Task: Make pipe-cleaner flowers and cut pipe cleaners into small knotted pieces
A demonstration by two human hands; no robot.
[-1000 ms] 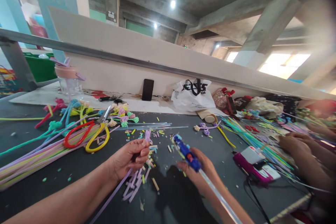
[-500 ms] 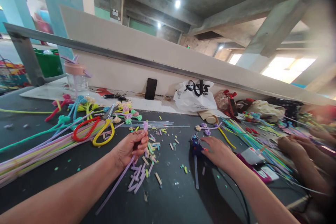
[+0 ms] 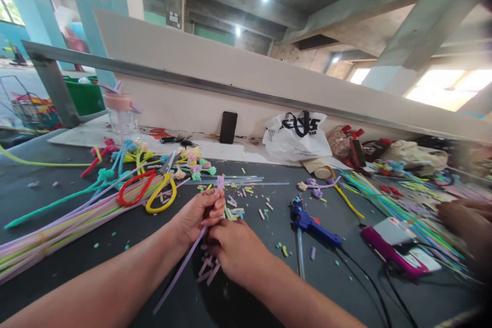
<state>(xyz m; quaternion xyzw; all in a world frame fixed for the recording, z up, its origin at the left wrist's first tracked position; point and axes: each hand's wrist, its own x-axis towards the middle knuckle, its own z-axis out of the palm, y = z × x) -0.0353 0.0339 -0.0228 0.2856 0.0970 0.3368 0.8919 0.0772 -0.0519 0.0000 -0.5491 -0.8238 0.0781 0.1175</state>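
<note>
My left hand pinches a lilac pipe cleaner. Its short upper end pokes above my fingertips, and the long tail slants down toward the table's near edge. Right beside it, my right hand has its fingers curled in under the left one; whatever they grip is hidden. Short lilac cut pieces lie partly covered below both hands. To the right, a blue glue gun rests on the dark table with a clear glue stick at it, apart from my hands.
Scissors with red and yellow handles lie on bundled pipe cleaners at left. Clear glue sticks lie ahead. A phone and white bag stand behind. At right are a magenta device, cables and another person's hand.
My right hand has left the glue gun and moved left beside my left hand. The glue gun now lies on the table. My left hand still holds the pipe cleaner.
</note>
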